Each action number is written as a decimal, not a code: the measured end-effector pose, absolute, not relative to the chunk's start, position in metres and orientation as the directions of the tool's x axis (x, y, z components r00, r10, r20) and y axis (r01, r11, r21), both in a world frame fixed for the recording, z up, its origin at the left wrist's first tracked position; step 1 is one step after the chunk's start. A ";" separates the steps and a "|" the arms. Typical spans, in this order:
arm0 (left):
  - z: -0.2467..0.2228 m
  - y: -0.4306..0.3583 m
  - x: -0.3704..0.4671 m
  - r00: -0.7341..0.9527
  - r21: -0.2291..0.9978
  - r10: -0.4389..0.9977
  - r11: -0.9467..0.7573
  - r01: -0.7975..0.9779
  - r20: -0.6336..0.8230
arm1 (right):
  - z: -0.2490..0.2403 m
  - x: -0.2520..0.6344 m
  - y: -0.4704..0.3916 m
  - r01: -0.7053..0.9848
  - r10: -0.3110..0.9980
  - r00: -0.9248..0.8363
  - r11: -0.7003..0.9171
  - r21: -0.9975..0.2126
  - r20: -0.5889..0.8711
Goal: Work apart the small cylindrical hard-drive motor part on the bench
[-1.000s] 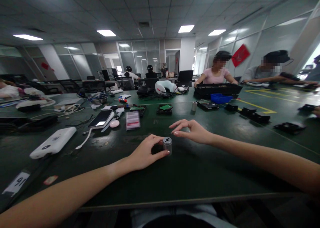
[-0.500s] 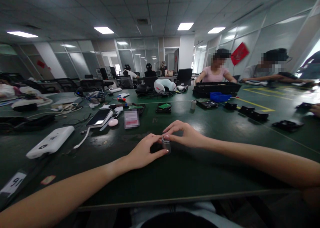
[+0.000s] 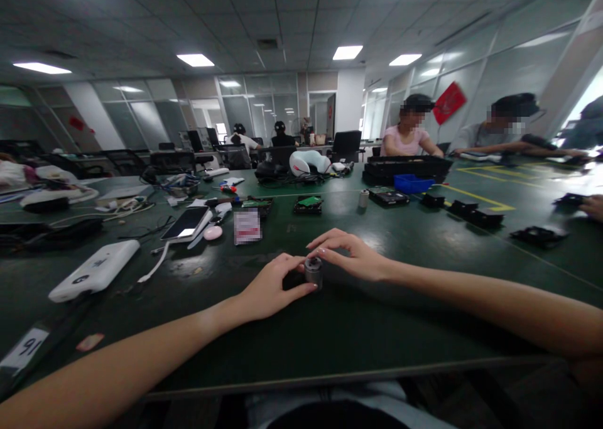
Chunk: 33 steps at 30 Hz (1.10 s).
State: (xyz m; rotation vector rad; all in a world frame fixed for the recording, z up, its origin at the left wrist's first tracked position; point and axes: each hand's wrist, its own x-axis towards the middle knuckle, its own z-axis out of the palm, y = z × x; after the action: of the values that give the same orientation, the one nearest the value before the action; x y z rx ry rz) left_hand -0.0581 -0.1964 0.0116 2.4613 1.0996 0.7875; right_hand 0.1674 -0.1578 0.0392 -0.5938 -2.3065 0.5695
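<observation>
A small grey metal cylinder stands upright on the green table in front of me, dark and recessed at its top. My left hand holds it from the left, thumb on the near side and fingers at the far upper side. From the right, my right hand reaches over the cylinder's rim with its fingers stretched out. Those fingertips hover at or just above the top edge; whether they touch it I cannot tell.
Beyond my hands lie a hard drive with a green board, a blurred white card and another small cylinder. To the left are a phone and a white power bank. A blue tray sits near a co-worker.
My right fingertips have lifted slightly off the cylinder's top, so more of its dark recess shows. My left hand keeps its hold, nearly unmoved.
</observation>
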 end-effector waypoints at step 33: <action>0.011 -0.196 -0.059 0.539 0.508 0.768 -0.636 0.581 0.346 | 0.021 0.215 -0.126 0.435 0.543 -0.810 0.809 -0.396 0.221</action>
State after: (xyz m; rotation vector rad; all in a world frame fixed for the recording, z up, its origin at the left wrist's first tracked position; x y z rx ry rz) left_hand -0.0592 -0.1958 0.0106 2.4472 1.1141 0.7901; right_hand 0.2151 -0.1264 0.0208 -0.7440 -2.6702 0.4724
